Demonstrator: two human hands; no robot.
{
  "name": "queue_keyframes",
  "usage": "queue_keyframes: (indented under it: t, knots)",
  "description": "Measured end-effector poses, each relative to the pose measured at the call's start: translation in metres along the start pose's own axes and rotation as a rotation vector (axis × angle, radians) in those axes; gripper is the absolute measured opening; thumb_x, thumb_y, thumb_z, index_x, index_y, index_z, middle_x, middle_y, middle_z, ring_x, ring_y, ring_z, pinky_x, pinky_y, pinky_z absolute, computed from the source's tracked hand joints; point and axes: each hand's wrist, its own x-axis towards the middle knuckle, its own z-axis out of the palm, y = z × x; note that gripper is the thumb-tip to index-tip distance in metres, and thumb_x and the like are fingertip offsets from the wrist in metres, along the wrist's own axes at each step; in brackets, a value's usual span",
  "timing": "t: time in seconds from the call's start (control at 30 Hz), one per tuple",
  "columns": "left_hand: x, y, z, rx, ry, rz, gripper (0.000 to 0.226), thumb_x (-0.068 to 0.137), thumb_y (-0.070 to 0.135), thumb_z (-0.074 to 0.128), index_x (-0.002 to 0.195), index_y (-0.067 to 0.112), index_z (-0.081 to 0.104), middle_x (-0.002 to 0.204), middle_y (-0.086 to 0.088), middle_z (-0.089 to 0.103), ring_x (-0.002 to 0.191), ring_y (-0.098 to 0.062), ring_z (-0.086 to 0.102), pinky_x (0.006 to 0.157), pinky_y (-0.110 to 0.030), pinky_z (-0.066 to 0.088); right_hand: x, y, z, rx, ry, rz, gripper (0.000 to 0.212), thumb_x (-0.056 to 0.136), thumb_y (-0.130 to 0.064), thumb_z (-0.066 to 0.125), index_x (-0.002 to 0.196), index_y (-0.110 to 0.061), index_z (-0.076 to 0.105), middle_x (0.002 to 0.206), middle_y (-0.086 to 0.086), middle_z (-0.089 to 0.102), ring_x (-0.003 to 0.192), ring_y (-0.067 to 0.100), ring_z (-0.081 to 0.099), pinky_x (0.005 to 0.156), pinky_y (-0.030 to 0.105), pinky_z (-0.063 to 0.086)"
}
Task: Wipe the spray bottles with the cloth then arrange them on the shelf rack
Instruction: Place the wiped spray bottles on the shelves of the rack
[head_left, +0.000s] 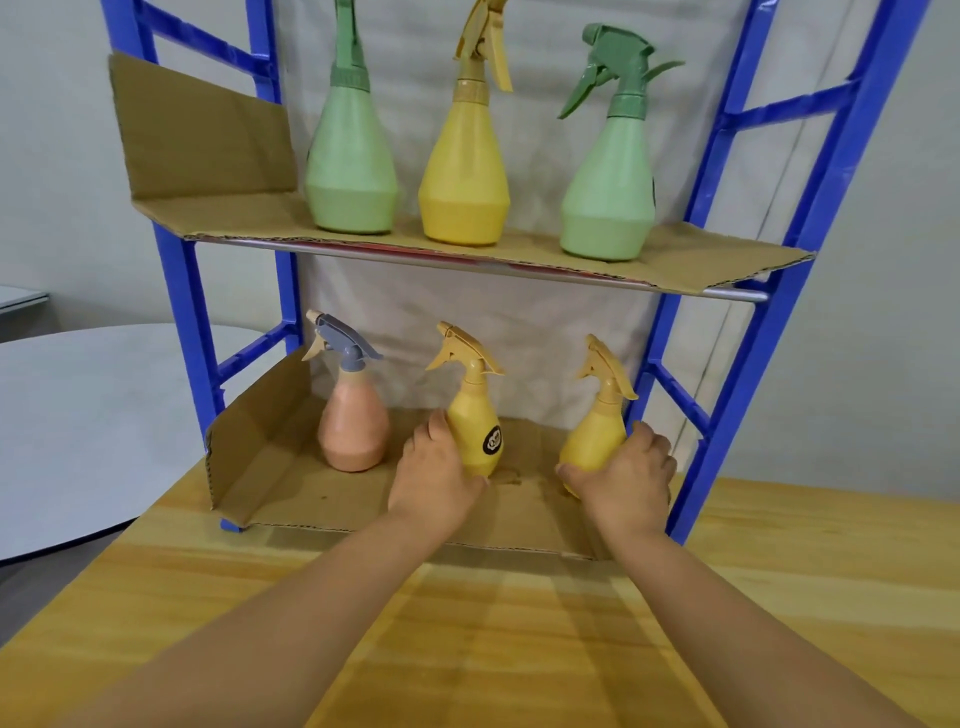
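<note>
A blue shelf rack (779, 332) with cardboard-lined shelves stands on a wooden table. On the upper shelf stand a green spray bottle (350, 156), a yellow one (465, 171) and another green one (610, 192). The lower shelf holds a pink bottle with a grey trigger (353, 421) and two small yellow bottles. My left hand (434, 475) grips the middle yellow bottle (475, 421), which bears a black label. My right hand (626, 480) grips the right yellow bottle (595, 436). Both bottles stand upright on the cardboard. No cloth is in view.
The wooden table (493, 623) stretches in front of the rack. A round white table (93, 415) sits to the left. A pale sheet (545, 322) hangs behind the rack, against a plain wall. The lower cardboard lining (270, 467) has a raised left flap.
</note>
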Motion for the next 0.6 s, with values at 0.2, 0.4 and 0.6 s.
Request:
queue_keyframes:
  t: [0.2, 0.4, 0.6]
  knots:
    - [0.005, -0.001, 0.004, -0.037, 0.058, -0.033, 0.068, 0.077, 0.028, 0.071, 0.13, 0.005, 0.036, 0.126, -0.013, 0.048, 0.116, -0.029, 0.046, 0.094, -0.031, 0.035, 0.01, 0.004, -0.002, 0.035, -0.086, -0.056, 0.075, 0.065, -0.032, 0.079, 0.125, -0.008, 0.04, 0.121, 0.011, 0.042, 0.114, 0.032, 0.038, 0.079, 0.037, 0.04]
    - [0.007, -0.003, 0.009, -0.07, 0.09, -0.053, 0.064, 0.076, 0.027, 0.073, 0.126, 0.005, 0.04, 0.122, -0.014, 0.05, 0.114, -0.031, 0.047, 0.095, -0.034, 0.038, 0.014, 0.009, 0.0, 0.092, -0.119, -0.097, 0.072, 0.061, -0.027, 0.079, 0.121, -0.011, 0.043, 0.114, 0.008, 0.045, 0.11, 0.028, 0.041, 0.073, 0.033, 0.039]
    - [0.006, -0.003, 0.01, -0.082, 0.087, -0.055, 0.069, 0.075, 0.028, 0.073, 0.13, 0.006, 0.037, 0.125, -0.013, 0.048, 0.117, -0.031, 0.046, 0.097, -0.034, 0.037, 0.015, 0.01, 0.002, 0.112, -0.152, -0.111, 0.075, 0.06, -0.025, 0.081, 0.123, -0.013, 0.041, 0.114, 0.006, 0.047, 0.109, 0.026, 0.043, 0.079, 0.036, 0.044]
